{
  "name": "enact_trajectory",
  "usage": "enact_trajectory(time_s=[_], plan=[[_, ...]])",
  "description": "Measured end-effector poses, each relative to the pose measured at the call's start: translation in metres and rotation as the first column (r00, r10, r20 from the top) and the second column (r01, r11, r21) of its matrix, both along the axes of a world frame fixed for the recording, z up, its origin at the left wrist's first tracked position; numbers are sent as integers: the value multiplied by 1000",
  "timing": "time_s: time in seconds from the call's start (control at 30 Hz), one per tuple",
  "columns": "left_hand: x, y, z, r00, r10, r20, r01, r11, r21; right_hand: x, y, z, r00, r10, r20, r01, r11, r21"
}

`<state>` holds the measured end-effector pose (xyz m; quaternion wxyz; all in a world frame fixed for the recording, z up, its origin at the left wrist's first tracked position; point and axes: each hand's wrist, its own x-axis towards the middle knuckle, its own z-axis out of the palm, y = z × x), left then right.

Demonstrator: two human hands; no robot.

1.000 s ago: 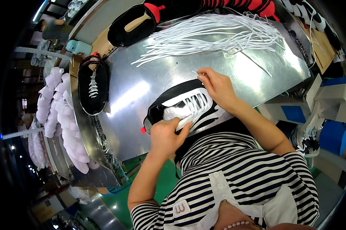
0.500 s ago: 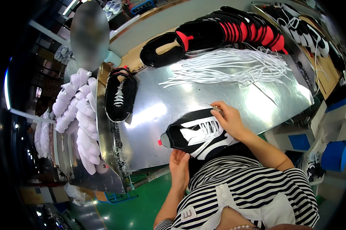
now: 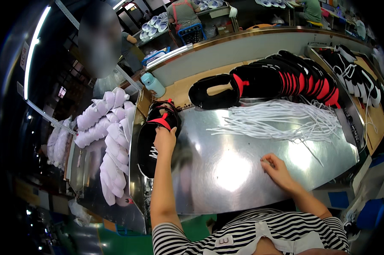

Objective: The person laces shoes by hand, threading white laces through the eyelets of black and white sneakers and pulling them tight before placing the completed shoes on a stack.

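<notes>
My left hand reaches to the table's left end, its fingers closed on the red-tabbed end of a black shoe upper. Beneath and beside it lies another black shoe upper with white lacing, partly hidden by my hand and forearm; where one ends and the other begins is hard to see. Over the right half of the metal table, my right hand is curled, thumb and forefinger pinched together. A tiny bit shows at its fingertips, too small to name. The white laces lie beyond it in a loose bundle.
A row of black and red shoe uppers lines the back, with a single black upper at its left end. White padded pieces are stacked left of the table. A blue bottle stands behind; black-and-white shoes fill a tray at right.
The black-and-white shoe has left the spot in front of me. My left hand has swung to the left end and holds an upper there. My right hand has moved slightly right. The view has tilted up.
</notes>
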<state>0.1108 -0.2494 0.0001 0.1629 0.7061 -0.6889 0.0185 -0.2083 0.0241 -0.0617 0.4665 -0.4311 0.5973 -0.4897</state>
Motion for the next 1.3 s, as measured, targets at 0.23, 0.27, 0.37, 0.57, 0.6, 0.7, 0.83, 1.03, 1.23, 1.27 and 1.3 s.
enact_trajectory(time_s=[0.23,0.27,0.37,0.57,0.6,0.7,0.83,1.03,1.23,1.27,1.3], plan=[[24,-110,-97,971,235,-47,-239,954,-179,12,12,-22,992,98,-73,-94,994,48],[6,-120,-106,986,148,-82,-166,946,-279,8,16,-23,996,41,-77,-38,998,45],[-24,-98,-85,933,-299,-202,215,910,-355,-2,17,-35,999,-41,6,41,999,6],[-42,-130,-92,974,-221,-50,197,934,-297,32,-49,35,988,93,-122,-90,995,31],[-40,-142,-103,982,-150,112,180,922,-342,32,-56,25,957,133,-256,-170,977,-128],[-64,-128,-111,958,-285,-14,272,927,-260,14,-52,18,921,140,-363,-159,987,-24],[-86,-51,-70,846,-507,-163,338,748,-571,-18,-32,-12,932,2,-363,-29,997,-69],[-245,-39,-47,653,-684,-327,530,720,-448,-11,-28,21,931,12,-364,-72,986,-153],[-234,-56,-33,452,-514,-729,422,843,-333,-7,-33,36,892,-74,-447,-69,953,-294],[-216,-30,-11,235,-500,-833,443,818,-367,-23,-37,29,886,-113,-449,-13,963,-269],[-193,-4,15,-128,-345,-930,515,778,-359,-38,-45,28,864,-160,-477,25,961,-276]])
